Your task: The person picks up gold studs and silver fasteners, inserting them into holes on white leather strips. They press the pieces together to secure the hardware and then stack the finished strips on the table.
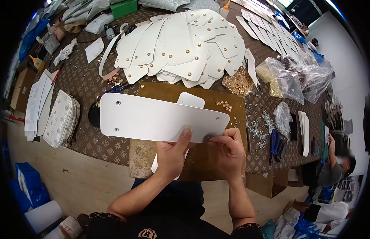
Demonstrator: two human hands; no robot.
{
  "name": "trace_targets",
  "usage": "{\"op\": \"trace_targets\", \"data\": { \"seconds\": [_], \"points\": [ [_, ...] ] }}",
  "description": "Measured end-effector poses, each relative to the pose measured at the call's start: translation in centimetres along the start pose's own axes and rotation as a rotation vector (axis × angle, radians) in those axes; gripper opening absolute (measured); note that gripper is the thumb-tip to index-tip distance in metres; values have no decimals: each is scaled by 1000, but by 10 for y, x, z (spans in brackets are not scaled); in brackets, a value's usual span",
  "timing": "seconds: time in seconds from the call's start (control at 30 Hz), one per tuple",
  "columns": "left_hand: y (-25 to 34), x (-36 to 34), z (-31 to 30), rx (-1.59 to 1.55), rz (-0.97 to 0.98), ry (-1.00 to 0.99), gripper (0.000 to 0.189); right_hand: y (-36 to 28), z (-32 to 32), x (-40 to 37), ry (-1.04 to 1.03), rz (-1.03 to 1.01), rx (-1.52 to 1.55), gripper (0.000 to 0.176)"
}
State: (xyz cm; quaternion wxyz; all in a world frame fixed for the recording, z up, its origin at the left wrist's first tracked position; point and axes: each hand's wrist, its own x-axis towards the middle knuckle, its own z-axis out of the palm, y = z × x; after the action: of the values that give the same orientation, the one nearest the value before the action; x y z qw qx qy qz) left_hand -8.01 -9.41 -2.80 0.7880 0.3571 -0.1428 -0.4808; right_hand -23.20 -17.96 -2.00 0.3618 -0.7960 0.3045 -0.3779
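- The white panel (161, 119) is in the air over the brown board (217, 159) at the bench (121, 151) edge; keeping it level should stop it flexing.
- Left grip (171, 157) holds the panel's lower edge, thumb on the face, fingers beneath — a light, broad hold would best spare the white surface.
- Right grip (230, 149) is curled at the lower right corner — I cannot tell whether it is closed on the edge, a small part or nothing.
- Three silver fittings show on the panel; the last corner is hard to read, so tilting it into view would help.
- Loose gold studs (224, 105) lie on the board near the right end; best keep the panel off them, and off the white strip (191, 99) partly hidden below.
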Motion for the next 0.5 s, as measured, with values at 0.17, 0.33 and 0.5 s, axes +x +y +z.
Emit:
{"op": "trace_targets", "data": {
  "seconds": [0.17,0.33,0.5],
  "points": [
    [-3,1,1,-20,0,-22,33,9,2,1,50,14,133,23],
    [-9,1,2,-59,13,-36,32,12,3,0,22,85,256,21],
    [-12,0,1,-43,25,-75,33,12,1,-6,-19,251,465,13]
  ]
}}
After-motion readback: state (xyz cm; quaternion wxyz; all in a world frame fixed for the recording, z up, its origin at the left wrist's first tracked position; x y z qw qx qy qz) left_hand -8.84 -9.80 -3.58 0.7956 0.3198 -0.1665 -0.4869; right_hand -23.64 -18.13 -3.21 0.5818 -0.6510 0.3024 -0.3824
